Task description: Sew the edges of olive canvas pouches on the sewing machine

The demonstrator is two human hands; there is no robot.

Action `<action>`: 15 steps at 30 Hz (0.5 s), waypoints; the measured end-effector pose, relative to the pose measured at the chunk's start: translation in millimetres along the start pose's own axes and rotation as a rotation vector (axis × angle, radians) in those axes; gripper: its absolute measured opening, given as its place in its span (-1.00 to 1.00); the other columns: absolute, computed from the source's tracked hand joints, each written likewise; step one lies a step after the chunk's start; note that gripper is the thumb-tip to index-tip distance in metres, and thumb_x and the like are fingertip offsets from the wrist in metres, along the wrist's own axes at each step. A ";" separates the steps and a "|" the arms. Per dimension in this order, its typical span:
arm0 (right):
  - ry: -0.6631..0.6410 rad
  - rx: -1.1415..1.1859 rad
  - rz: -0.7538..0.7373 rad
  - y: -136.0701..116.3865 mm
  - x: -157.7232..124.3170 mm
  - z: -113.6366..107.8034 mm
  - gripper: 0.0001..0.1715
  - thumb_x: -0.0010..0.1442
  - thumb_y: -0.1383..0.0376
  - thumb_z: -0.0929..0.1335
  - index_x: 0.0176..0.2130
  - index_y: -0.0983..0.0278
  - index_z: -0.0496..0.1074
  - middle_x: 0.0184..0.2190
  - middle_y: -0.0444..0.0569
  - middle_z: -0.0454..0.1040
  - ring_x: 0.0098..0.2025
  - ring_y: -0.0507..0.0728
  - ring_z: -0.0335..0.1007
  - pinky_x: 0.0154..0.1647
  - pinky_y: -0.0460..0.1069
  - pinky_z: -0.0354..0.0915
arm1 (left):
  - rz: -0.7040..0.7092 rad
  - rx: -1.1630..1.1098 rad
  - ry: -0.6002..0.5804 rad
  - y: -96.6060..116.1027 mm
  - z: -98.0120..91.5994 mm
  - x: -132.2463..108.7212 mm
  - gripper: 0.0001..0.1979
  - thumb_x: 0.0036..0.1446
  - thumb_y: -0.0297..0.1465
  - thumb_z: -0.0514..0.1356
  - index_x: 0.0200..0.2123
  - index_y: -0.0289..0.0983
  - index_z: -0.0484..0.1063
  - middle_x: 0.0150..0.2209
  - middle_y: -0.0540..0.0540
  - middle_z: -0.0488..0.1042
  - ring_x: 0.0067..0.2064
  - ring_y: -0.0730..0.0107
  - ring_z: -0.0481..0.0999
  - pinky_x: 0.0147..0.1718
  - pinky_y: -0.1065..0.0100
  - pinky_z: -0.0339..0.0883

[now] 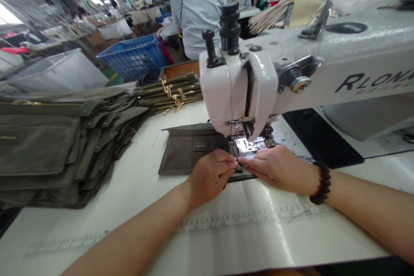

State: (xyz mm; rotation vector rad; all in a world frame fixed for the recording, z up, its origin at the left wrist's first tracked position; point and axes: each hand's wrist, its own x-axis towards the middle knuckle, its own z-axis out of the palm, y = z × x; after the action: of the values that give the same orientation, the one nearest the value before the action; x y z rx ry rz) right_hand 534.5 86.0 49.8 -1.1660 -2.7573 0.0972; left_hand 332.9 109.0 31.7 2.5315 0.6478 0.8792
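A dark olive fabric panel (179,151) with a small label lies flat on the table, its right end beside the presser foot of the sewing machine (237,90). At that end my left hand (213,172) has thumb and fingers pinched on the fabric's edge. Fingertip to fingertip with it, my right hand (274,168) grips the same edge just in front of the lit metal needle plate (249,144). A dark beaded bracelet circles the right wrist. My fingers hide the pinched part of the edge.
Stacked olive fabric pieces (54,138) cover the table's left side. Behind the panel lies a pile of zippered strips (176,90) with gold pulls. Ruler markings (226,223) run along the table's front. A blue crate (132,58) and a seated person (199,8) are beyond.
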 end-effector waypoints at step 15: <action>0.343 -0.055 -0.223 -3.3 5.4 8.3 -0.72 0.21 0.40 0.15 -0.39 0.37 0.38 -0.66 -0.15 0.27 -0.59 0.00 0.11 -0.58 -0.05 -0.10 | -0.041 -0.068 0.016 -4.0 -0.3 0.3 -0.86 0.06 -0.52 0.11 -0.30 -0.36 0.45 -0.34 -0.13 0.46 -0.27 0.41 0.42 -0.27 0.38 0.37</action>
State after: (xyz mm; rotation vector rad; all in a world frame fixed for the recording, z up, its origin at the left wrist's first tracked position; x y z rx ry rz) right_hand 527.1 87.5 42.7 -0.7901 -2.5711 -0.1866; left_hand 331.7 112.5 30.1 2.4445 0.6617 0.8932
